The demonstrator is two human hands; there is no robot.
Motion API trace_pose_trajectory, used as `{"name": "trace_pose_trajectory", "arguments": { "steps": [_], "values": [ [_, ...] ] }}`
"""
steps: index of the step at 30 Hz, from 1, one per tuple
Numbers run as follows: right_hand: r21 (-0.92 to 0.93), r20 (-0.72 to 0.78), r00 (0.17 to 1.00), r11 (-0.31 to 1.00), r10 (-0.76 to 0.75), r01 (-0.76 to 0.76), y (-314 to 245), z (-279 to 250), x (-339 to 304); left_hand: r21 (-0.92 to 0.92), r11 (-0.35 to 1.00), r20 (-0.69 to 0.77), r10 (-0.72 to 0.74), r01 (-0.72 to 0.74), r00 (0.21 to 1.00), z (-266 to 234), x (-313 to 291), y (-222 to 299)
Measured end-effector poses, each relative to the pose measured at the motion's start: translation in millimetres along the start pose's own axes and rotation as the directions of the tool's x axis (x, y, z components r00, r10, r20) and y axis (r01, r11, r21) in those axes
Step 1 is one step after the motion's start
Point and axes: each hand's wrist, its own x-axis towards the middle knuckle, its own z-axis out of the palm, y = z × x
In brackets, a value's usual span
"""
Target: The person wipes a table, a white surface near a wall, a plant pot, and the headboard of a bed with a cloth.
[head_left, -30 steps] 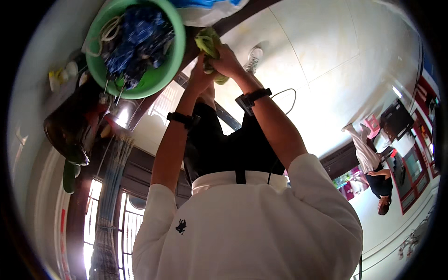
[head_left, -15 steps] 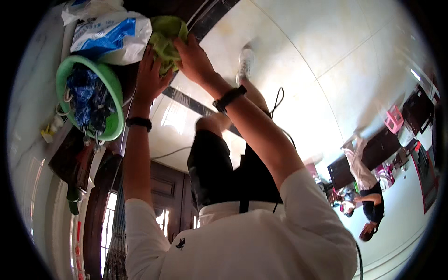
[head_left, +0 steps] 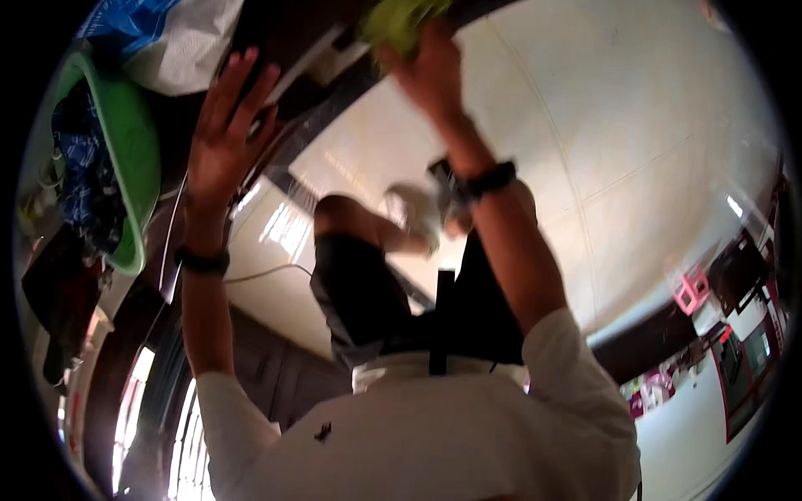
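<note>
A yellow-green cloth (head_left: pixel 399 23) is bunched in my right hand (head_left: pixel 430 71), at the top of the view over a dark surface edge. Motion blurs the cloth and the fingers on it. My left hand (head_left: pixel 224 138) holds nothing; its fingers are stretched out and apart over the dark surface. Left of that hand stands a green basin (head_left: pixel 138 159) with dark blue patterned fabric (head_left: pixel 83 167) inside. A white and blue bag (head_left: pixel 180 50) lies just beyond my left fingertips.
Pale floor tiles (head_left: pixel 535 150) stretch to the right. A pink stool (head_left: pixel 691 289) stands at the far right beside dark furniture. A thin cable (head_left: pixel 271 271) runs left of my knees. Barred windows (head_left: pixel 188 442) show at the lower left.
My right hand has moved right and up with the cloth. My left hand has come off the cloth and shifted left, fingers spread. The person at the far right is out of view.
</note>
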Motion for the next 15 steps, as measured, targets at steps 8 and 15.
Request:
{"name": "trace_pose_trajectory", "arguments": {
  "steps": [8,15],
  "values": [
    [-0.33,0.126,0.977,0.936,0.173,-0.123,-19.9,-16.8,39.3,-0.002,1.0,-0.127,0.024,-0.024,0.992,4.8,-6.4,0.8],
    [-0.361,0.356,0.921,0.886,-0.158,0.291,-36.5,10.4,6.5,0.041,0.999,-0.267,-0.012,0.024,0.964,28.2,-5.1,28.9]
  ]
}}
